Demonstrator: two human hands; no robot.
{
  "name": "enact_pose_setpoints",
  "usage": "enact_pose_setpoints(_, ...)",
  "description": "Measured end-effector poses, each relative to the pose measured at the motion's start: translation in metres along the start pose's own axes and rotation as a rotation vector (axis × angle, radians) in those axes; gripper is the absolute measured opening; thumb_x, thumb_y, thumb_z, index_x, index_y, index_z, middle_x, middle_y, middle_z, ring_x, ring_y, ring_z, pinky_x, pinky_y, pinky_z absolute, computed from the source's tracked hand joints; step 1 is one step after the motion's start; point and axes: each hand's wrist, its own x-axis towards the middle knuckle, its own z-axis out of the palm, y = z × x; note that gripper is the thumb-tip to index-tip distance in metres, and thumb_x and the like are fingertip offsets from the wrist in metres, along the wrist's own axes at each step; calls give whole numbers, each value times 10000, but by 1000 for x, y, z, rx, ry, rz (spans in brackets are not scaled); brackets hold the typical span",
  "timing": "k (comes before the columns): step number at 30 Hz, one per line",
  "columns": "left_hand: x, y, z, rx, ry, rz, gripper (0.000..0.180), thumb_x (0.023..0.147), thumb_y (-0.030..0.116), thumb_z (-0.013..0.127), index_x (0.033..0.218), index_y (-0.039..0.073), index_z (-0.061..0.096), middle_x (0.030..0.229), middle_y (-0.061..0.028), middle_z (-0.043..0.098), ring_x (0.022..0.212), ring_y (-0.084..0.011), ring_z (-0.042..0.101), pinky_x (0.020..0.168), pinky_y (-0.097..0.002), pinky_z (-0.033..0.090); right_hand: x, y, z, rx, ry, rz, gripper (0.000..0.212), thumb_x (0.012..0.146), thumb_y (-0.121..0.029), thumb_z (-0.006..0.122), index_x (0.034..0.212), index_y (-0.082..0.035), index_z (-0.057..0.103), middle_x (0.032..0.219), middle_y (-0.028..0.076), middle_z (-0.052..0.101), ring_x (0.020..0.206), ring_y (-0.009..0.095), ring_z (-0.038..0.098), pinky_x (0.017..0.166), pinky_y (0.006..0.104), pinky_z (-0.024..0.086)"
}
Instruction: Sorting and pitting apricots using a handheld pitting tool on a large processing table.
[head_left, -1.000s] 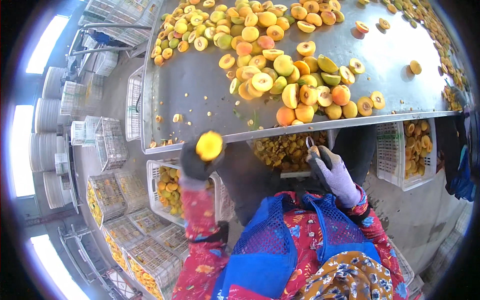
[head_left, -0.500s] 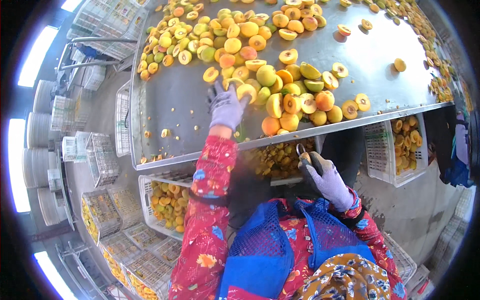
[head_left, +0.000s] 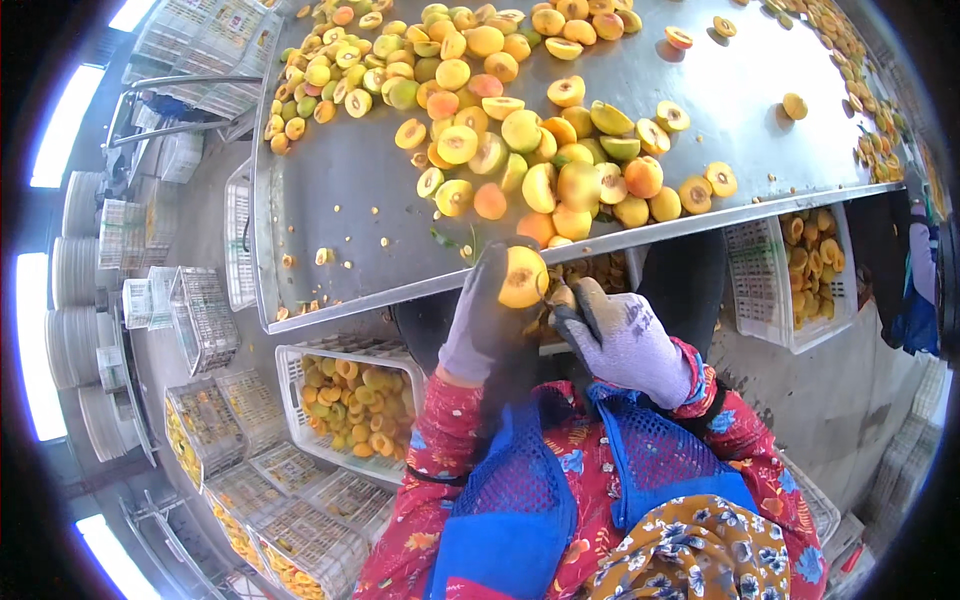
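My left hand (head_left: 472,318), in a grey-lilac glove, is closed around a yellow peach half (head_left: 522,278), its cut face up. My right hand (head_left: 628,345), gloved alike with dark fingertips, grips a small pitting tool (head_left: 562,297) with a curved metal loop. The loop reaches the right edge of the peach half; whether it cuts in is hard to see. Both hands are together just off the near edge of the metal table (head_left: 340,215). Close beyond them lies a heap of peach halves (head_left: 457,145), several with brown pit hollows showing.
Below the hands, a partly hidden crate of fruit (head_left: 600,268) stands under the table edge. White crates of peach halves stand at left (head_left: 290,385) and right (head_left: 755,285). More stacked crates (head_left: 205,415) fill the floor at left. A person in dark clothing (head_left: 880,270) is at far right.
My left hand has drawn back from the heap with a peach half, to the near table edge. My right hand has moved left with the tool, meeting it.
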Motion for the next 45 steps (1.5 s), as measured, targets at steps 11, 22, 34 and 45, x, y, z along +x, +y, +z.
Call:
enact_pose_setpoints(11,-24,-8,27,667,76,438,319,955,263,555,1133,-2,547,951,-169,653,890,-267,645,796,-386,494,-16,2,9,-40,-96,13,244,912,-229,588,960,-6,500,622,186,591,533,379,588,486,453,455)
enact_pose_setpoints(22,-20,-37,33,737,183,726,306,992,171,428,1177,-42,546,963,-180,661,827,-295,645,776,-390,502,-21,21,16,2421,-815,774,397,992,-485,409,875,-127,535,523,-6,451,349,126,381,369,272,310)
enact_pose_setpoints(34,-85,19,-107,1469,534,-397,392,977,283,459,1237,10,564,1203,-234,622,1135,-379,586,947,-426,470,-20,38,-8,1087,-337,655,380,986,-412,508,815,-74,536,538,-19,450,392,61,382,375,226,303)
enact_pose_setpoints(45,107,-26,-37,1412,266,166,406,967,355,510,1256,72,534,1068,-195,662,1025,-377,619,881,-449,485,0,67,17,954,-158,462,397,974,-453,524,832,-85,562,559,-49,444,413,50,400,373,215,276)
